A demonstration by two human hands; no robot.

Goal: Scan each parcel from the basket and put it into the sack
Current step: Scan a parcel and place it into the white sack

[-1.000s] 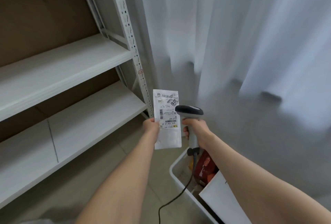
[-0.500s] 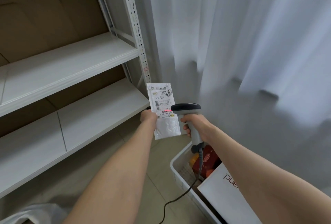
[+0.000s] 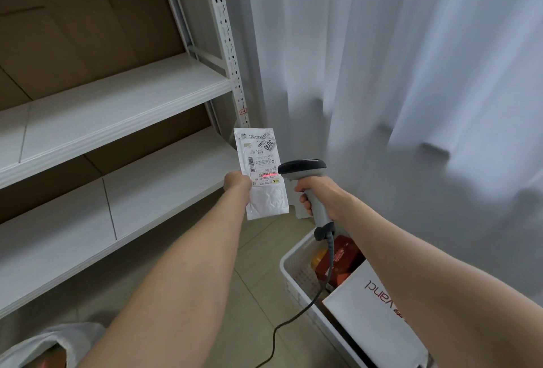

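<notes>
the left hand (image 3: 238, 184) pinches the parcel (image 3: 261, 173) by its left edge, long axis upright; the right hand (image 3: 320, 194) grips the scanner (image 3: 305, 169) at the parcel's 3 o'clock, red line on the barcode; the sack (image 3: 44, 344) lies at 7 o'clock, nearer the left arm

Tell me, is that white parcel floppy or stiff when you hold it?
Probably bendy: the white parcel looks like a thin, wrinkled plastic mailer. Likely light too, since the left hand holds it upright by one edge. Its glossy skin may be slippery.
</notes>
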